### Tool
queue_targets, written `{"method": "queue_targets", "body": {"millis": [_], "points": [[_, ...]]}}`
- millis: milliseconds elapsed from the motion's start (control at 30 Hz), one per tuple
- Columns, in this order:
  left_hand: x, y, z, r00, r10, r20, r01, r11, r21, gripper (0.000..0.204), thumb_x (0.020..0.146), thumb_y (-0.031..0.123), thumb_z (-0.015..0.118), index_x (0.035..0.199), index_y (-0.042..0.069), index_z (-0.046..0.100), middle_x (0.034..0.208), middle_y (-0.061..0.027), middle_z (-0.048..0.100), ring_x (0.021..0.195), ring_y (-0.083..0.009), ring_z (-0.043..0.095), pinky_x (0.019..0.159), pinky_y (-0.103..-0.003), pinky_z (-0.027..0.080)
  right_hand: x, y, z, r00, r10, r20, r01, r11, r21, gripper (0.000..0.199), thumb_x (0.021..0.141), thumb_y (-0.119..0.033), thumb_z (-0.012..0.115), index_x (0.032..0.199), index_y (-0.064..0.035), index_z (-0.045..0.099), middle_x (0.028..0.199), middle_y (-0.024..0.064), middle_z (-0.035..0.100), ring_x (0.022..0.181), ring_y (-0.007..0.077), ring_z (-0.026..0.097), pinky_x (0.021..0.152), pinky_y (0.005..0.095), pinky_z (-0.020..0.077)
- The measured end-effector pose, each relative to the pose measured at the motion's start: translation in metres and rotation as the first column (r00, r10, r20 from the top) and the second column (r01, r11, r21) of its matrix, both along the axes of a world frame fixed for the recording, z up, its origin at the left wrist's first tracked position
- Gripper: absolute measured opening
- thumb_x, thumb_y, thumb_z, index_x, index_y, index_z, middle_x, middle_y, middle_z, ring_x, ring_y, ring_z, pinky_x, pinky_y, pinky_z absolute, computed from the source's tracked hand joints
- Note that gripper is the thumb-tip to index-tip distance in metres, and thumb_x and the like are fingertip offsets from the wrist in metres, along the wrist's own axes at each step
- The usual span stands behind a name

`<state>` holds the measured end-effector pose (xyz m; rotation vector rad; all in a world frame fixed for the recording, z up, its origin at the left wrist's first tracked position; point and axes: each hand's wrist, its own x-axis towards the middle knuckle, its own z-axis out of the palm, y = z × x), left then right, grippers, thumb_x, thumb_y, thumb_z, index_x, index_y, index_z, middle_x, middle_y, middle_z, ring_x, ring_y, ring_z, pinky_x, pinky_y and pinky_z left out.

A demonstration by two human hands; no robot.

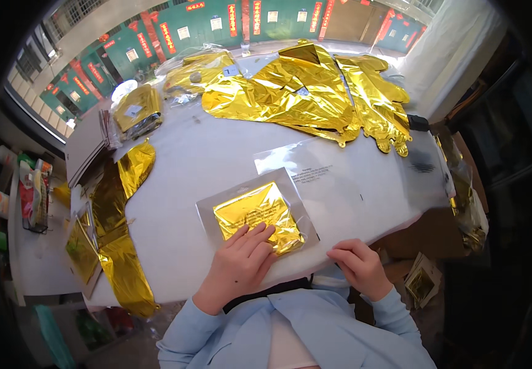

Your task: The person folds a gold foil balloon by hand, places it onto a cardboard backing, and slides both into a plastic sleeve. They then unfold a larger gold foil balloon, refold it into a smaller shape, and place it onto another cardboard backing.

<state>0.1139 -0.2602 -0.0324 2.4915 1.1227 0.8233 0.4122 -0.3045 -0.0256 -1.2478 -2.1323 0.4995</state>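
Note:
A folded gold foil balloon (pixel 260 212) lies on a grey card (pixel 208 212) near the front of the table. My left hand (pixel 241 261) rests flat on its near side, fingers stretched out and touching the foil. To the right, at the table's front edge, my right hand (pixel 359 265) is closed, thumb and fingertips pressed together. Whether anything thin sits in that pinch is hidden. A clear plastic bag (pixel 333 203) with dark print lies flat beyond the right hand, partly beside the card.
Large gold foil balloons (pixel 290 92) spread across the far side, with wrapped gold packets (pixel 137 111) at the far left. A long gold foil strip (pixel 121 240) and stacked grey cards (pixel 87 147) lie along the left edge. A cardboard box (pixel 432 234) stands below the table's right side.

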Motion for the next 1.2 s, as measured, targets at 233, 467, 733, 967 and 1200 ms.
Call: {"method": "queue_targets", "body": {"millis": [233, 467, 733, 967, 1200], "points": [[0.001, 0.0, -0.001, 0.997, 0.029, 0.078, -0.027, 0.999, -0.028, 0.013, 0.091, 0.009, 0.075, 0.093, 0.004, 0.064, 0.128, -0.015, 0.074, 0.124, -0.0348, 0.07, 0.108, -0.051, 0.054, -0.001, -0.002, -0.006, 0.983, -0.182, -0.006, 0.179, 0.961, 0.212, 0.03, 0.079, 0.01, 0.078, 0.105, -0.0044, 0.077, 0.1, 0.01, 0.068, 0.085, 0.0273, 0.067, 0.069, 0.0348, 0.0556], [0.001, 0.0, -0.004, 0.996, 0.027, 0.085, -0.025, 1.0, -0.016, 0.013, 0.092, 0.009, 0.075, 0.093, 0.004, 0.063, 0.13, -0.0155, 0.073, 0.125, -0.0354, 0.069, 0.11, -0.051, 0.052, -0.003, -0.01, -0.001, 0.995, 0.055, -0.081, -0.029, 0.955, 0.295, 0.033, 0.072, 0.009, 0.078, 0.103, -0.0047, 0.079, 0.094, 0.0084, 0.067, 0.079, 0.0253, 0.066, 0.068, 0.0345, 0.0547], [0.0, -0.001, -0.005, 0.999, 0.023, 0.049, -0.023, 1.0, 0.002, 0.014, 0.092, 0.01, 0.075, 0.093, 0.004, 0.063, 0.133, -0.0166, 0.073, 0.127, -0.0351, 0.068, 0.113, -0.051, 0.049, -0.011, -0.013, -0.016, 0.999, 0.034, -0.025, -0.021, 0.915, 0.404, 0.035, 0.073, 0.005, 0.079, 0.108, -0.0027, 0.078, 0.096, 0.0071, 0.068, 0.078, 0.026, 0.067, 0.065, 0.0364, 0.0561], [-0.001, -0.002, -0.008, 0.999, 0.017, 0.048, -0.016, 1.0, -0.005, 0.015, 0.091, 0.011, 0.076, 0.092, 0.004, 0.063, 0.134, -0.0169, 0.072, 0.128, -0.0357, 0.067, 0.113, -0.051, 0.049, -0.019, -0.013, -0.023, 0.999, -0.047, -0.022, 0.052, 0.914, 0.403, 0.034, 0.074, 0.003, 0.082, 0.107, -0.0035, 0.078, 0.094, 0.0059, 0.067, 0.077, 0.0253, 0.065, 0.065, 0.0376, 0.055], [0.0, 0.0, 0.031, 0.994, 0.015, 0.107, 0.008, 0.979, -0.204, 0.032, 0.094, 0.019, 0.074, 0.121, 0.003, 0.069, 0.13, -0.0149, 0.073, 0.122, -0.036, 0.069, 0.109, -0.05, 0.051, -0.053, 0.004, -0.022, 0.932, -0.344, -0.111, 0.356, 0.928, 0.113, 0.018, 0.083, 0.001, 0.081, 0.099, -0.0041, 0.075, 0.088, 0.0096, 0.065, 0.075, 0.0281, 0.065, 0.064, 0.0388, 0.0533]]}}
